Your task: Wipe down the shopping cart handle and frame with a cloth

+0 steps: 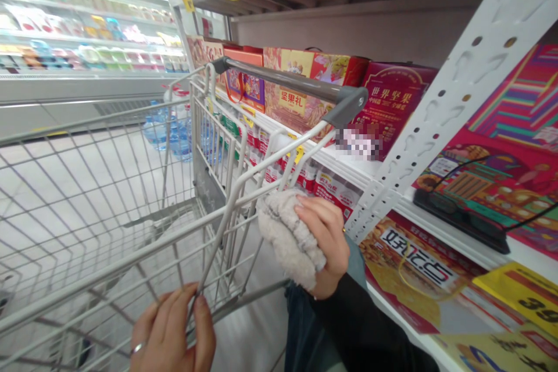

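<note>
A white wire shopping cart (108, 186) fills the left and middle, its grey handle bar (288, 82) running toward the shelf. My right hand (325, 244) is closed around a light grey fluffy cloth (285, 232), pressing it against the cart's white frame tube below the handle. My left hand (174, 331), with a ring on one finger, pinches a thin wire of the cart's rear flap near the bottom of the view.
A white shelf upright (449, 93) and shelves of red gift boxes (392, 107) stand close on the right. Yellow price tags (523, 296) hang on the shelf edges. Large water bottles (170, 128) sit on the floor beyond the cart. A refrigerated display (78, 29) lines the far left.
</note>
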